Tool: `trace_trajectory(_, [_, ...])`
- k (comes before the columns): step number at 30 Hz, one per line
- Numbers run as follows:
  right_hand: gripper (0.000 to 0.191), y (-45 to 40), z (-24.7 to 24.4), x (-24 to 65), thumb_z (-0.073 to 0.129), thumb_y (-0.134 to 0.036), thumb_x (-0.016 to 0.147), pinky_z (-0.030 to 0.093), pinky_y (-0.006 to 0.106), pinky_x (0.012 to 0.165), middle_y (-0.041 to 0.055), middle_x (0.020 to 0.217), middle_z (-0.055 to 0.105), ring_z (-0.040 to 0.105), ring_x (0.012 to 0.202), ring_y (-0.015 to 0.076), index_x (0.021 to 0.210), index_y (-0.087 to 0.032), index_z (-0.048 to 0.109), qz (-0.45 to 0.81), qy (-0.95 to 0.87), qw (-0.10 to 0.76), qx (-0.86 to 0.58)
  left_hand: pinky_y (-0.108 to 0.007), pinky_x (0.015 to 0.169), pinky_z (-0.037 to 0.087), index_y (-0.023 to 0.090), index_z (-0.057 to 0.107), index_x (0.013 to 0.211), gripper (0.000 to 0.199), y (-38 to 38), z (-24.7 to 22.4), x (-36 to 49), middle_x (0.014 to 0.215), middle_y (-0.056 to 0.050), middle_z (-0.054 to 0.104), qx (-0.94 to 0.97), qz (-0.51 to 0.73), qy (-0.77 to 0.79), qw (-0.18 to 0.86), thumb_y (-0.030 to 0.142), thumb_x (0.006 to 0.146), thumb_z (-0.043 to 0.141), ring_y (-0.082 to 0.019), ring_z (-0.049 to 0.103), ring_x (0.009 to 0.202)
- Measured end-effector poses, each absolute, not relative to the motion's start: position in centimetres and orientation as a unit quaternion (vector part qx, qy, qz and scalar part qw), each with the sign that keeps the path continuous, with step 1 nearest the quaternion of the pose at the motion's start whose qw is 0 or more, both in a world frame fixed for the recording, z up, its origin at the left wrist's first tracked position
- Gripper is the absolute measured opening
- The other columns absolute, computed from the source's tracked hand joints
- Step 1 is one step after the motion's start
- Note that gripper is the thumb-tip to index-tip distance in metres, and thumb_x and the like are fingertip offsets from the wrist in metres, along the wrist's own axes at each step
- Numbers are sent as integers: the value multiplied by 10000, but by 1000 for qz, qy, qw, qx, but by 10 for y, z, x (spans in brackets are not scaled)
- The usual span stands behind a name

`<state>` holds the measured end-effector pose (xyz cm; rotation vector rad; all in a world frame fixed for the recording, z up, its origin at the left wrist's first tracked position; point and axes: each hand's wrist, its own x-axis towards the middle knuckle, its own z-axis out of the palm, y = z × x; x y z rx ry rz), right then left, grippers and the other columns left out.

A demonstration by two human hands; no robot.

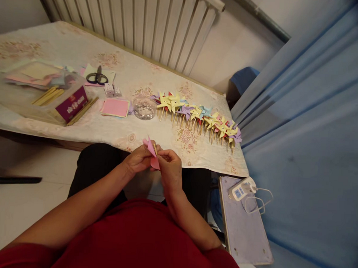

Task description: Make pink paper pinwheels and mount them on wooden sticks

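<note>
Over my lap, just off the table's front edge, a pink paper pinwheel (151, 148) is held between both hands. My left hand (139, 158) is closed on its paper from the left. The fingers of my right hand (171, 164) pinch at the short wooden stick (155, 149) against the pinwheel; their tips are partly hidden. On the table beyond lie a round clear dish (144, 110) of small shiny pins and a stack of pink paper squares (115, 107). To the right, several finished pinwheels (195, 113) in yellow, purple, blue and red lie in a row, sticks toward me.
Black-handled scissors (97, 77) lie on paper near two small boxes (112, 90). At left are a purple-labelled box (72, 105), wooden sticks (48, 95) and bagged paper (36, 74). A radiator (136, 25) stands behind; a power strip (242, 188) sits on a stool (242, 231) at right.
</note>
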<state>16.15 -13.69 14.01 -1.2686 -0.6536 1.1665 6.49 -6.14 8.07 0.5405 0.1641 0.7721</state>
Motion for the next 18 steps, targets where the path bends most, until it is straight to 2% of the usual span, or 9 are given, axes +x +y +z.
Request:
trace_trajectory(8, [112,-137,137,161,706,-259,647,490,236,456,-55,585,634,564,475,113,724,-210,641,501,-280,607,-551,-208,557,493,161,523,641,327,-62,82,65,640,38,539,245,382,89,887,130,656,848,-99,571,583])
trace_trajectory(18, [121,-135,134,162,698,-265,627,470,234,464,-69,565,614,539,466,108,715,-212,632,496,-288,604,-554,-213,554,497,157,515,615,366,-63,86,66,619,44,523,242,380,105,887,172,608,881,-89,539,554])
